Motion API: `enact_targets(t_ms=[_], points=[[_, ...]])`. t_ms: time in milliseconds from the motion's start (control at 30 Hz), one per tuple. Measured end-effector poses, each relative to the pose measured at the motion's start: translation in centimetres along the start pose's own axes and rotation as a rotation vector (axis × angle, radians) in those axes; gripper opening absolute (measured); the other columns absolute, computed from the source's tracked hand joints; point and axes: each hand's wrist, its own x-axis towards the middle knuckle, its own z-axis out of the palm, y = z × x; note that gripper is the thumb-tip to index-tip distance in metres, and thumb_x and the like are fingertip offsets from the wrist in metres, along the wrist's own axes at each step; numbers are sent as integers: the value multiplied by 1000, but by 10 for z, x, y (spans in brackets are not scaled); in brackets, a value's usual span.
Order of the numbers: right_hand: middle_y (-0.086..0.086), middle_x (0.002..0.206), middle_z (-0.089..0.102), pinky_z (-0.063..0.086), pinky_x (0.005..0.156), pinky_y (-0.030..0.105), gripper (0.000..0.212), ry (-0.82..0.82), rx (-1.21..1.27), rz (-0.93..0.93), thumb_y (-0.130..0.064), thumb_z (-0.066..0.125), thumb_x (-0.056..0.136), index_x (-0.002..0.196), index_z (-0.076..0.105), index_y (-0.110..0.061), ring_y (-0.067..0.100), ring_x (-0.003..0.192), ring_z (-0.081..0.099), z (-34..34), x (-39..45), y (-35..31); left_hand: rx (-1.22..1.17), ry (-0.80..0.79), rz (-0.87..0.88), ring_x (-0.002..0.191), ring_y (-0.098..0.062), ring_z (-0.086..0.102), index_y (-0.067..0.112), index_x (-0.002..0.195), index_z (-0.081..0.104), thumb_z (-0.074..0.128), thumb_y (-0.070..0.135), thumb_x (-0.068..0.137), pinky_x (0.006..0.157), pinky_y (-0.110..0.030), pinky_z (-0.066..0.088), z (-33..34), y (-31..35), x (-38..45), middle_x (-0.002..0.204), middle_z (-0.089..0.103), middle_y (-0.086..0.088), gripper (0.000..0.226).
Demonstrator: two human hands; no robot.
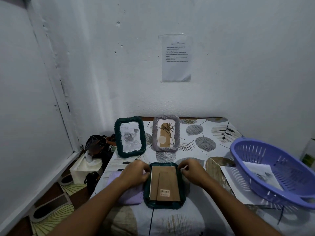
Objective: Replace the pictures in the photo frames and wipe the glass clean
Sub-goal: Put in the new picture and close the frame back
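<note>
here both hands pinch the face-down frame [164, 185].

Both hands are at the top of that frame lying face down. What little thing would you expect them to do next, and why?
Probably lift the brown backing board out of the dark green frame. The frame lies face down, and the left hand and right hand pinch at the board's top corners. The board seems still seated, so the picture underneath cannot be swapped yet.

A table under a leaf-print cloth [201, 147] carries two upright frames, dark green [130, 137] and grey [166, 133]. A third frame [164, 185] lies face down beside a lilac cloth [131, 193]; a purple basket [276, 171] rests on paper sheets [237, 184].
</note>
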Motion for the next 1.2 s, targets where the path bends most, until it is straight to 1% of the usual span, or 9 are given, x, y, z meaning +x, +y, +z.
enact_targets(t_ms=[133, 233, 333, 433, 567, 667, 900, 1100, 1200], points=[[6, 112, 68, 51, 79, 27, 23, 10, -48, 13, -9, 57, 90, 105, 73, -15, 16, 93, 61, 4, 30, 8, 28, -55, 5, 110, -17, 55, 22, 109, 73, 60, 23, 88, 93, -33, 46, 6, -14, 32, 112, 69, 1, 25], [7, 112, 69, 49, 77, 25, 25, -35, -95, -14, -9, 57, 90, 111, 72, -13, 16, 91, 61, 6, 44, 12, 97, -134, 63, 114, -17, 51, 23, 115, 70, 61, 23, 88, 94, -32, 44, 13, -23, 46, 116, 67, 1, 28], [8, 110, 71, 53, 80, 26, 30, -116, -134, -51, -2, 59, 86, 111, 72, -12, 17, 92, 65, 7, 55, 17, 149, -183, 123, 115, -16, 47, 25, 116, 70, 63, 24, 88, 95, -34, 43, 19, -31, 55, 117, 66, 4, 28], [9, 109, 71, 53, 85, 24, 30, -168, -158, -105, 0, 62, 84, 111, 72, -10, 17, 96, 66, 5, 64, 19, 148, -193, 170, 113, -17, 46, 25, 112, 72, 64, 23, 88, 93, -36, 43, 20, -38, 64, 113, 67, 4, 26], [7, 107, 72, 51, 86, 20, 27, -214, -185, -154, -3, 67, 83, 109, 72, -10, 15, 95, 68, 3, 75, 18, 104, -239, 209, 110, -17, 46, 21, 111, 73, 66, 18, 87, 91, -31, 42, 18, -40, 75, 110, 67, 0, 25], [6, 104, 73, 54, 88, 24, 27, -246, -207, -176, -5, 70, 81, 107, 73, -11, 14, 92, 69, 2, 81, 19, 74, -255, 225, 108, -16, 47, 20, 110, 74, 67, 18, 87, 90, -32, 42, 16, -41, 80, 107, 67, -1, 23], [5, 103, 73, 52, 85, 18, 22, -273, -194, -179, -8, 71, 82, 104, 74, -11, 10, 90, 68, 2, 85, 23, 39, -299, 277, 103, -14, 49, 20, 110, 74, 68, 24, 88, 88, -29, 41, 13, -49, 84, 102, 70, 0, 23], [5, 103, 73, 52, 88, 22, 22, -278, -189, -195, -10, 71, 82, 104, 74, -10, 11, 91, 68, 2, 87, 24, 29, -310, 284, 97, -14, 51, 22, 109, 74, 66, 26, 89, 86, -33, 44, 15, -53, 81, 96, 71, 1, 22], [4, 101, 74, 52, 87, 21, 22, -268, -183, -193, -10, 72, 80, 102, 75, -11, 10, 89, 67, 3, 87, 25, 22, -328, 276, 97, -14, 55, 21, 109, 74, 67, 22, 88, 86, -25, 43, 13, -53, 84, 99, 71, -1, 22]])
